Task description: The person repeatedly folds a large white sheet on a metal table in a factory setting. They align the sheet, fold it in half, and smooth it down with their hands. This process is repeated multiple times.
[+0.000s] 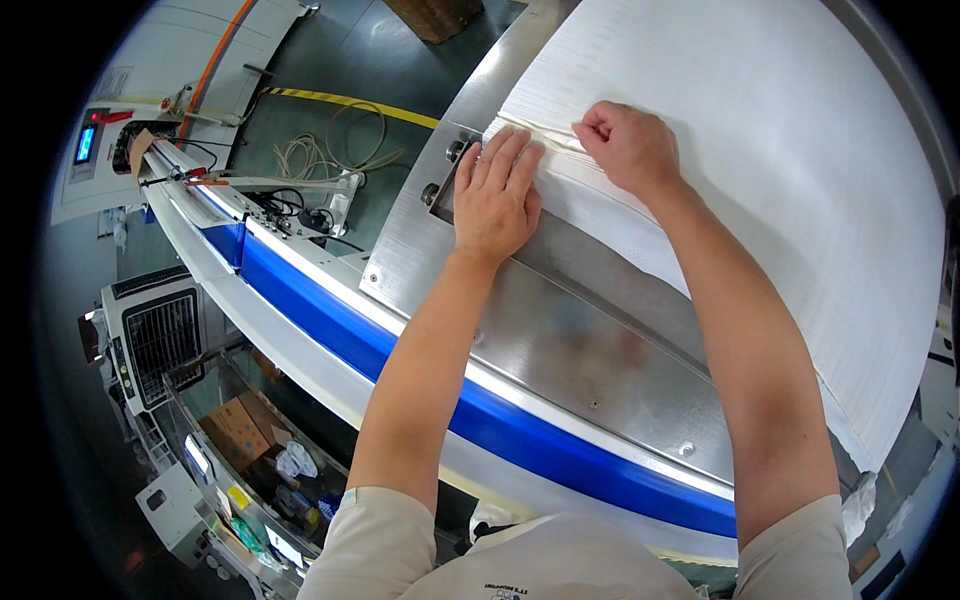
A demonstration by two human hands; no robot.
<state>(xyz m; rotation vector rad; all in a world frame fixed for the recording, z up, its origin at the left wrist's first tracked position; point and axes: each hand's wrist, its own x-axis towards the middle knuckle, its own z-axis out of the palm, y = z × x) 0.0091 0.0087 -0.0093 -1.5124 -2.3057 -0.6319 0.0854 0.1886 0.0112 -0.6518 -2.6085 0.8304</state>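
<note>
Pressing left hand (495, 195) flat on white sheet (760, 150) edge, right hand (628, 145) pinching

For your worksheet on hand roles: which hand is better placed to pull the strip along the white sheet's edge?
Probably the right hand: its fingers are curled, pinching the thin strip at the white sheet edge. The left hand lies flat, pressing the sheet down.

The right hand (628, 145) curls shut, so its fingertips and whatever they pinch on the white sheet stack (760, 170) stay hidden. The left hand (495, 195) covers the stack's corner beneath its palm. The stack runs off the frame's right rim. The small panel screen (85, 143) at upper left is too small to tell.
</note>
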